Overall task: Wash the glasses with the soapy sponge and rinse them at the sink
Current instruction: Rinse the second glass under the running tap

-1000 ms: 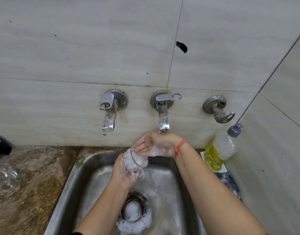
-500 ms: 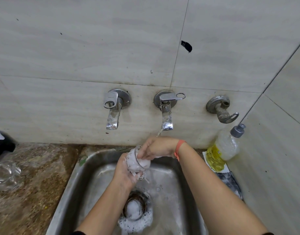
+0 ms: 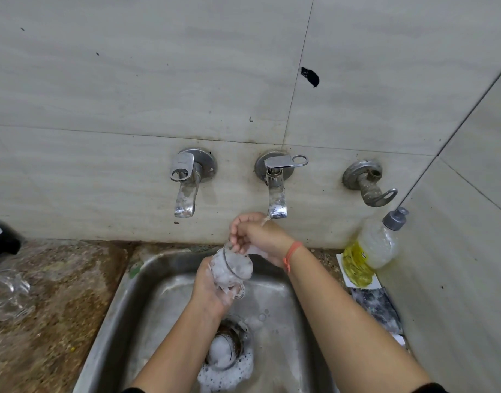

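Head view: a person is working over the sink (image 3: pixel 121 307), lower centre of the frame.
Glass (image 3: pixel 232 267): sitting tilted and foamy above the basin, just below the middle tap (image 3: pixel 276 194).
Left hand (image 3: pixel 208 292): gripping the glass's base from below, fingers wrapping round it.
Right hand (image 3: pixel 262 236): curling its fingers over the glass's rim, with tap water running onto it.
Bench (image 3: pixel 59 307): carrying a second glass (image 3: pixel 8 293) at the left edge.

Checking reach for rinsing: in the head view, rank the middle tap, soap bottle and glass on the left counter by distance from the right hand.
1. Middle tap, just above the right hand.
2. Soap bottle, right corner.
3. Counter glass, far left.
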Tool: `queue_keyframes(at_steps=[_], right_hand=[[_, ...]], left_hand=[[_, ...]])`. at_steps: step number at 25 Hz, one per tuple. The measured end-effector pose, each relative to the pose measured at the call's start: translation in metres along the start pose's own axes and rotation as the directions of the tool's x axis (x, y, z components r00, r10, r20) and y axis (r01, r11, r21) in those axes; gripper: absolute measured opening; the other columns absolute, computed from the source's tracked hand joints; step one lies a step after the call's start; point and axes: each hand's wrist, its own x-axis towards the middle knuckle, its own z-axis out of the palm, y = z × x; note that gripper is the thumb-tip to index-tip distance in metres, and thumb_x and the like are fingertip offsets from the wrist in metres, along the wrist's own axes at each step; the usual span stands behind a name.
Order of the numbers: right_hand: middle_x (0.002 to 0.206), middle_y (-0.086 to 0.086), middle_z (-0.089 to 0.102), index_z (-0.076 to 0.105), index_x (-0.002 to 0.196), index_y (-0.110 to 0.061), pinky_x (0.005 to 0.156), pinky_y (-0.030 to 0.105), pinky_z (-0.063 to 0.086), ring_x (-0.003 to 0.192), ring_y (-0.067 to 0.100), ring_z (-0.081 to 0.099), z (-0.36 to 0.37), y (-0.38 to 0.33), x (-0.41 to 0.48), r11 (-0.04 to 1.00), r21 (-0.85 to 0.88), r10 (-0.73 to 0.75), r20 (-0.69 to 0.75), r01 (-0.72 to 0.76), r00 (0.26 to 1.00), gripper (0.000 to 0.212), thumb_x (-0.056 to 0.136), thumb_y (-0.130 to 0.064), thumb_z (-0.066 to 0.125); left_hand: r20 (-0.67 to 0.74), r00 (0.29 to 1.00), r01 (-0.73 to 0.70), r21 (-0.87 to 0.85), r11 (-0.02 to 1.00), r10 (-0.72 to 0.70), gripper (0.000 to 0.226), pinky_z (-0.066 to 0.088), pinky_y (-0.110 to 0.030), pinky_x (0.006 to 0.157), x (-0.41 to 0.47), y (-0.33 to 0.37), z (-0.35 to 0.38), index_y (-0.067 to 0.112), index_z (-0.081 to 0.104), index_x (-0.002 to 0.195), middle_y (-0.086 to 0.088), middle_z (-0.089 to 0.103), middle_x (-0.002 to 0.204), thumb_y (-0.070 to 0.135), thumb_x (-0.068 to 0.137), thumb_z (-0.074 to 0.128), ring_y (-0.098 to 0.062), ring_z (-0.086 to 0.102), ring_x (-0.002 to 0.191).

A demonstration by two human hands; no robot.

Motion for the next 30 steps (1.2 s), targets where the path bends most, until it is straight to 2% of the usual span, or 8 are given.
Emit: queue_keyframes(at_steps=[4, 8, 12, 17, 21, 26, 28, 30], right_hand=[[0.043, -0.003, 0.036, 0.039, 0.07, -0.013, 0.031, 0.014, 0.019, 0.031, 0.006, 0.029, 0.021, 0.017, 0.018, 0.797, 0.602, 0.099, -0.069, -0.038, 0.993, 0.029, 0.086, 0.003, 0.021], [0.036, -0.004, 0.028, 0.04, 0.069, -0.013, 0.027, 0.013, 0.012, 0.024, 0.006, 0.02, 0.032, 0.019, 0.022, 0.695, 0.717, 0.129, -0.197, 0.053, 0.972, 0.028, 0.094, -0.01, 0.029], [0.042, -0.001, 0.027, 0.032, 0.054, -0.018, 0.032, 0.019, 0.022, 0.031, 0.012, 0.025, 0.041, 0.022, 0.022, 0.852, 0.517, 0.184, -0.443, 0.082, 0.878, 0.051, 0.098, -0.041, 0.038], [0.071, 0.007, 0.056, 0.054, 0.069, -0.014, 0.078, 0.038, 0.046, 0.078, 0.028, 0.056, 0.048, 0.042, 0.006, 0.966, -0.256, -0.095, -0.479, -0.035, 0.873, 0.035, 0.096, -0.031, 0.041], [0.082, 0.009, 0.062, 0.053, 0.085, -0.014, 0.07, 0.036, 0.044, 0.079, 0.027, 0.058, 0.039, 0.069, -0.035, 0.591, -0.747, -0.452, 0.006, 0.305, 0.892, 0.033, 0.098, -0.035, 0.031], [0.088, 0.006, 0.067, 0.063, 0.092, -0.01, 0.101, 0.037, 0.043, 0.095, 0.023, 0.061, -0.024, 0.087, -0.035, -0.19, -0.821, -0.558, 0.541, 0.538, 0.629, 0.03, 0.1, -0.028, 0.041], [0.081, 0.007, 0.066, 0.06, 0.084, -0.012, 0.096, 0.036, 0.045, 0.087, 0.024, 0.062, -0.006, 0.081, -0.041, 0.06, -0.893, -0.557, 0.34, 0.445, 0.757, 0.037, 0.101, -0.032, 0.034], [0.08, 0.008, 0.064, 0.057, 0.083, -0.014, 0.08, 0.038, 0.045, 0.079, 0.026, 0.06, 0.03, 0.074, -0.048, 0.575, -0.779, -0.427, -0.025, 0.25, 0.904, 0.041, 0.1, -0.037, 0.028]], left_hand=[[0.008, 1.0, 0.016, 0.017, 1.0, -0.016, 0.017, 0.032, -0.019, 0.04, 0.003, -0.001, -0.001, 0.009, 0.058, 0.067, -0.008, 0.05, 0.059, 0.013, 0.078, 0.046, -0.02, 0.045, 0.042], [-0.025, 1.0, -0.02, -0.032, 0.999, 0.019, 0.024, 0.043, -0.019, 0.039, 0.008, -0.003, -0.005, 0.006, 0.054, 0.071, -0.007, 0.057, 0.049, 0.014, 0.091, 0.043, -0.02, 0.056, 0.039], [0.048, 0.998, -0.021, -0.101, 0.995, 0.026, 0.026, 0.052, -0.029, 0.064, 0.006, -0.002, -0.003, 0.006, 0.071, 0.07, -0.009, 0.069, 0.068, 0.015, 0.083, 0.051, -0.022, 0.066, 0.061], [0.047, 0.999, 0.004, -0.104, 0.995, 0.001, 0.021, 0.051, -0.028, 0.054, 0.016, -0.007, -0.008, 0.013, 0.063, 0.076, -0.006, 0.064, 0.062, 0.023, 0.089, 0.05, -0.019, 0.064, 0.058], [0.116, 0.993, -0.005, -0.015, 1.0, 0.006, 0.02, 0.051, -0.032, 0.067, 0.019, 0.0, -0.012, 0.01, 0.064, 0.08, -0.008, 0.062, 0.07, 0.023, 0.087, 0.051, -0.022, 0.061, 0.066], [0.09, 0.994, 0.041, 0.206, 0.978, -0.061, 0.024, 0.041, -0.021, 0.037, 0.006, 0.012, -0.001, 0.004, 0.064, 0.068, -0.009, 0.055, 0.055, 0.022, 0.084, 0.057, -0.022, 0.051, 0.039], [0.074, 0.996, 0.025, 0.231, 0.973, -0.043, 0.023, 0.045, -0.024, 0.043, 0.009, 0.009, 0.001, 0.006, 0.065, 0.071, -0.009, 0.057, 0.06, 0.022, 0.085, 0.055, -0.022, 0.055, 0.046], [0.066, 0.998, -0.006, 0.192, 0.981, -0.007, 0.02, 0.051, -0.029, 0.06, 0.013, 0.008, -0.002, 0.006, 0.065, 0.082, -0.009, 0.062, 0.069, 0.022, 0.086, 0.054, -0.023, 0.061, 0.06]])
